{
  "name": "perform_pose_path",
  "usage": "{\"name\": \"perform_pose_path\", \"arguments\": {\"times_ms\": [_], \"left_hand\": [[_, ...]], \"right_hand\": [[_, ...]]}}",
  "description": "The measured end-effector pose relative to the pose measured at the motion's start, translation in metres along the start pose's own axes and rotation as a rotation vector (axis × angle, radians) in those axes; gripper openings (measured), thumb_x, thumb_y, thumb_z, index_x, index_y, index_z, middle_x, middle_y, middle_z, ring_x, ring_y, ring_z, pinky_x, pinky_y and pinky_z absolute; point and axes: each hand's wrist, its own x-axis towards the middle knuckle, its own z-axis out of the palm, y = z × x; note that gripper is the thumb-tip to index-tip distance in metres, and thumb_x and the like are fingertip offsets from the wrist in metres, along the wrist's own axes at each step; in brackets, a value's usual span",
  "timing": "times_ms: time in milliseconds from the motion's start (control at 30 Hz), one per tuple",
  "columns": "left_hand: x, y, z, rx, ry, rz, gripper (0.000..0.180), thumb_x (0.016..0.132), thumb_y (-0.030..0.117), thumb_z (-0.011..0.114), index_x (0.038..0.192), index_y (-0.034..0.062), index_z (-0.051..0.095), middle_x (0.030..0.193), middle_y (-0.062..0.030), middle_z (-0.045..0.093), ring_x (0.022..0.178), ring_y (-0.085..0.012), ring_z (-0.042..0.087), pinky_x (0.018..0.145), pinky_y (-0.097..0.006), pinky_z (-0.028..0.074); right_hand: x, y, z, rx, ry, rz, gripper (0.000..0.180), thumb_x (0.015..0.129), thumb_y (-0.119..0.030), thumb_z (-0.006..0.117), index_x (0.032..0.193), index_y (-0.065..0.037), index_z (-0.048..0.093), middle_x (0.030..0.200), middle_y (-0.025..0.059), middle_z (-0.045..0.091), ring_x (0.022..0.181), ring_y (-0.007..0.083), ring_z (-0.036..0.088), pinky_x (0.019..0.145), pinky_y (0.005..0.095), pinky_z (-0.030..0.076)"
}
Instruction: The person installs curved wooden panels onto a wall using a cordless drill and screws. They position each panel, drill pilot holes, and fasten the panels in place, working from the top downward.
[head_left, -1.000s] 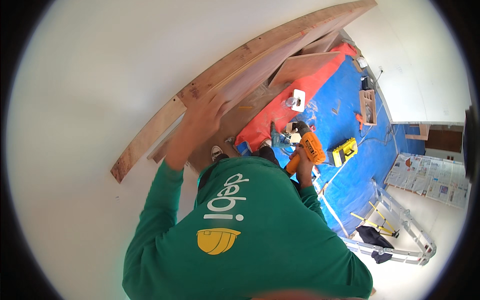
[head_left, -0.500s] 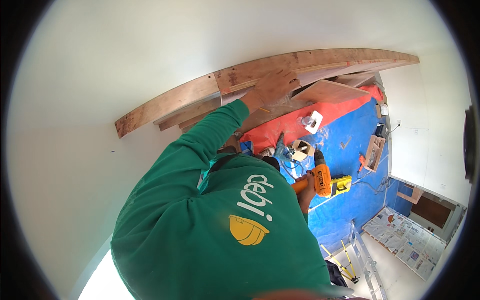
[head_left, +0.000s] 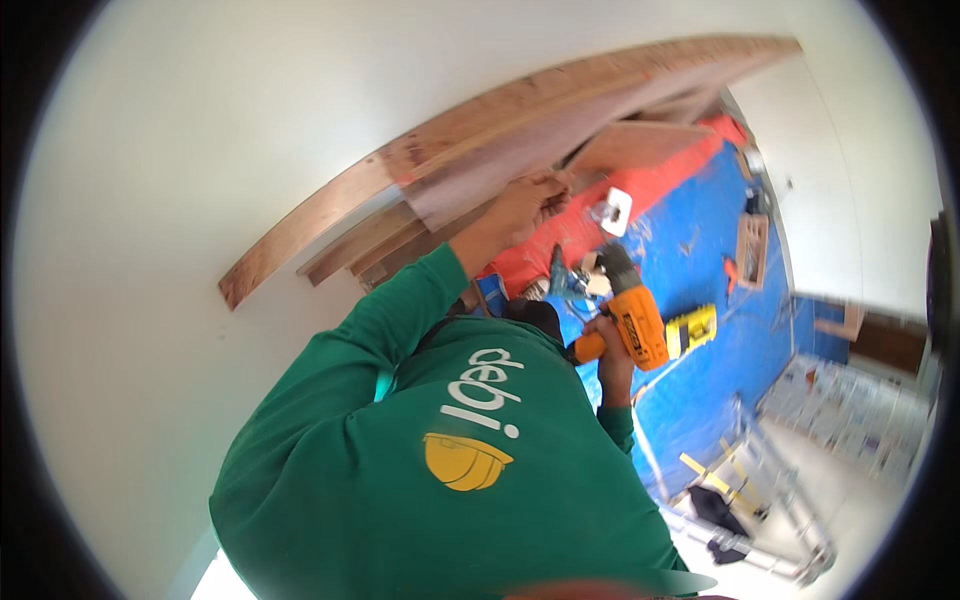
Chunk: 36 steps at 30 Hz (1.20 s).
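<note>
My right hand (head_left: 612,350) grips the handle of an orange cordless drill (head_left: 638,322), its dark chuck tilted up and to the left. Off to the left, my left hand (head_left: 532,203) is raised beside a wooden frame (head_left: 345,210) against the white wall. Its fingers are curled together in a pinch, and whatever lies between them is too small to make out. The hand sits just below the frame's pale pinkish panel face (head_left: 480,180), and I cannot tell whether it touches the wood. Lower wooden strips (head_left: 365,240) run beneath the frame at the left.
A loose wooden panel (head_left: 630,147) leans beyond my left hand. Below are red sheeting (head_left: 665,175), a blue floor cover (head_left: 690,385), a teal power tool (head_left: 560,275), a yellow tool or case (head_left: 692,330) and a wooden box (head_left: 752,250). A metal ladder (head_left: 785,480) stands lower right.
My left hand has left the front board of the frame and come down and slightly left, its fingers now pinched. The drill has risen a little, and the view has shifted.
</note>
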Motion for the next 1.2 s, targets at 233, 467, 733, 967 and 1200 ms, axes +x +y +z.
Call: {"name": "perform_pose_path", "arguments": {"times_ms": [233, 467, 733, 967, 1200], "left_hand": [[-0.011, -0.035, 0.051, -0.281, -0.048, -0.198, 0.025, 0.106, 0.027, 0.072, 0.118, 0.0062, 0.068, 0.102, -0.0032, 0.074, 0.114, -0.0223, 0.073, 0.096, -0.031, 0.064], [0.030, -0.082, 0.123, -0.215, -0.031, -0.184, 0.027, 0.105, 0.027, 0.072, 0.115, 0.0020, 0.067, 0.105, -0.0080, 0.072, 0.118, -0.0262, 0.073, 0.103, -0.033, 0.065], [0.080, -0.137, 0.195, -0.118, -0.143, -0.115, 0.024, 0.108, 0.025, 0.067, 0.111, 0.0013, 0.065, 0.110, -0.0098, 0.070, 0.117, -0.0251, 0.073, 0.105, -0.032, 0.064], [0.107, -0.135, 0.226, 0.107, -0.235, -0.075, 0.022, 0.111, 0.025, 0.063, 0.115, 0.0036, 0.066, 0.112, -0.0076, 0.072, 0.117, -0.0237, 0.074, 0.106, -0.033, 0.062], [0.150, -0.132, 0.227, 0.039, -0.303, -0.164, 0.024, 0.113, 0.027, 0.060, 0.122, 0.0052, 0.065, 0.117, -0.0101, 0.071, 0.116, -0.0204, 0.071, 0.102, -0.032, 0.061]], "right_hand": [[0.003, -0.002, -0.025, 0.085, -0.095, 0.007, 0.031, 0.096, -0.010, 0.070, 0.125, 0.001, 0.065, 0.088, 0.0060, 0.070, 0.085, 0.0166, 0.070, 0.082, 0.0324, 0.056], [0.035, 0.001, -0.098, 0.252, -0.097, -0.033, 0.026, 0.097, -0.007, 0.074, 0.122, -0.002, 0.069, 0.095, 0.0028, 0.071, 0.085, 0.0128, 0.070, 0.076, 0.0299, 0.057], [0.069, -0.013, -0.181, 0.280, -0.037, -0.018, 0.023, 0.098, -0.007, 0.073, 0.120, -0.002, 0.069, 0.094, 0.0034, 0.072, 0.084, 0.0138, 0.071, 0.075, 0.0297, 0.057], [0.097, -0.011, -0.198, 0.367, -0.076, -0.107, 0.028, 0.099, -0.007, 0.072, 0.125, 0.001, 0.067, 0.093, 0.0039, 0.072, 0.083, 0.0141, 0.071, 0.075, 0.0305, 0.058], [0.135, 0.001, -0.199, 0.117, 0.030, -0.178, 0.028, 0.099, -0.007, 0.072, 0.126, 0.000, 0.067, 0.095, 0.0039, 0.071, 0.084, 0.0136, 0.071, 0.076, 0.0310, 0.059]]}}
